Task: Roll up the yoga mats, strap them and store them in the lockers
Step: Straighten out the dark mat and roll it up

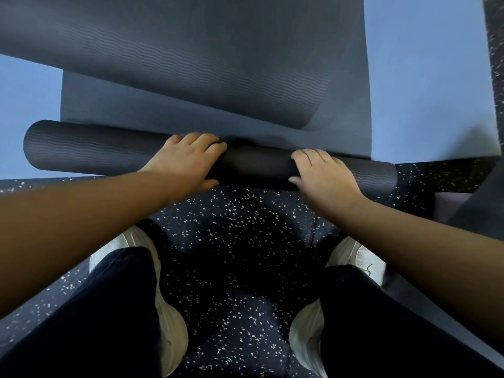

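Both hands sit on a half-rolled dark yoga mat [81,148]: left hand [188,159] and right hand [324,173] curl over the roll near its middle. Unrolled part stretches ahead, white sneakers [169,317] on speckled floor [237,241] below.

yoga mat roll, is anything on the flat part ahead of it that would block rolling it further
Yes. A second mat lies across the flat part just beyond the roll, its curled edge close ahead. Both the left hand and right hand grip the roll directly.
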Action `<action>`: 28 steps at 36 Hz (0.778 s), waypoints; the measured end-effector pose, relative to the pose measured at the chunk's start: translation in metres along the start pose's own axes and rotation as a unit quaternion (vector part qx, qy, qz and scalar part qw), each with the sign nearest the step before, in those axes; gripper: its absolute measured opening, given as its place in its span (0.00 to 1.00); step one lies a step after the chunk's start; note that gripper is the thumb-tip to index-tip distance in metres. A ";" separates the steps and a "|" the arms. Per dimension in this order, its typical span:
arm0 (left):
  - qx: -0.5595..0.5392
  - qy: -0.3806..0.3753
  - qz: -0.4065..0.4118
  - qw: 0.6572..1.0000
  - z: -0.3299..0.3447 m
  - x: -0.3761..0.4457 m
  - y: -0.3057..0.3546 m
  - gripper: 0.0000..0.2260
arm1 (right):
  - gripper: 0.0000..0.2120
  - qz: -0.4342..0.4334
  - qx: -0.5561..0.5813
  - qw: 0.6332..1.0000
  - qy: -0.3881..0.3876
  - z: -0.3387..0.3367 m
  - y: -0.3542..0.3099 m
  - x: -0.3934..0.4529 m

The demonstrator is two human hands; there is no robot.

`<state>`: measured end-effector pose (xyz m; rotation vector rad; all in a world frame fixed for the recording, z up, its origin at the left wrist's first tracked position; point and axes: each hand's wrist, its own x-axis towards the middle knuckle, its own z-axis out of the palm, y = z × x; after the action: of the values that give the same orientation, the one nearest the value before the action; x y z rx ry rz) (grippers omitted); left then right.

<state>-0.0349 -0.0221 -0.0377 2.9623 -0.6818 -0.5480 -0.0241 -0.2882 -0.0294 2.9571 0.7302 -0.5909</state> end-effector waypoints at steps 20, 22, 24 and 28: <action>0.178 -0.060 -0.055 0.981 -0.006 0.017 0.002 0.51 | 0.43 0.013 -0.096 0.995 0.025 0.024 0.010 -0.017; 0.197 -0.055 -0.063 0.977 -0.008 0.020 0.000 0.51 | 0.44 0.009 -0.108 0.994 0.019 0.022 0.014 -0.010; 0.205 -0.053 -0.071 0.975 -0.010 0.021 -0.005 0.50 | 0.46 0.021 -0.113 0.993 0.003 0.021 0.017 -0.001; 0.208 -0.059 -0.073 0.974 -0.013 0.020 -0.018 0.47 | 0.46 0.036 -0.087 0.995 -0.020 0.013 0.021 0.016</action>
<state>-0.0058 -0.0151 -0.0348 3.4159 -0.6645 -0.6710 -0.0061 -0.3016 -0.0479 2.7900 0.6332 -0.5506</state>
